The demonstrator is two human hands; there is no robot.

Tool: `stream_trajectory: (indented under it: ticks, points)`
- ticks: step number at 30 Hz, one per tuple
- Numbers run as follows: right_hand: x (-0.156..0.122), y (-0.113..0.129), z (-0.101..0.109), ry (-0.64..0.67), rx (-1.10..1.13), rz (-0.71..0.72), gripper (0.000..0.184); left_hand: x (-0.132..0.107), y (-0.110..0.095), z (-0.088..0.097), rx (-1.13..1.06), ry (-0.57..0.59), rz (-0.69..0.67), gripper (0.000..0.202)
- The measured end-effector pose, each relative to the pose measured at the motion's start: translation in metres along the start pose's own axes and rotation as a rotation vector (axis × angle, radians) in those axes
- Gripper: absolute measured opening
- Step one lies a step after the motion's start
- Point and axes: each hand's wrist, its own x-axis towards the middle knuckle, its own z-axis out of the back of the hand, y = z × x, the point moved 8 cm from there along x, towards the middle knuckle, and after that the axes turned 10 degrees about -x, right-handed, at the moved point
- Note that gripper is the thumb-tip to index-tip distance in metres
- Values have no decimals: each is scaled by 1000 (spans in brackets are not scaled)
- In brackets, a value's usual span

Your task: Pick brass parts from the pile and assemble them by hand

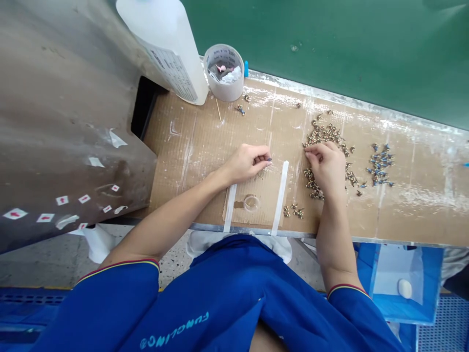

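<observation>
White jug: standing at the left end of the cardboard, beside a tape roll with scraps inside.
Left hand: thumb and forefinger brought together over the cardboard, pinching a small dark-blue-tipped piece.
Pinched piece: mostly hidden by the fingers; tip pointing right, long axis roughly sideways as far as visible.
Clear ring: lying flat between two white tape strips, below the left hand.
Right hand: thumb and forefinger close together at the left side of the brass heap; cannot tell if gripping any piece.
Brass heap: small, shiny, gold-coloured metal parts, loosely scattered around the right hand, pointing every way.
Blue-and-brass cluster: gathered right of the heap, slim, long axes mostly sideways.
</observation>
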Motion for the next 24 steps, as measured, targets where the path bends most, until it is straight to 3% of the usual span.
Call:
stream_trajectory:
  ticks: [8, 14, 19, 24]
  points:
    - [-8, 30, -12, 72, 38, 125, 17, 0, 0, -2, -12, 8, 6, 13]
    - [-9, 36, -24, 102, 53, 101, 8, 0, 0, -1, -15, -10, 31, 14]
    - [-13, 42, -35, 123, 92, 82, 22, -1, 6, 0, 98, -47, 86, 17]
    - [-12, 43, -31, 116, 19, 61, 5, -2, 5, -3, 240, -26, 101, 15]
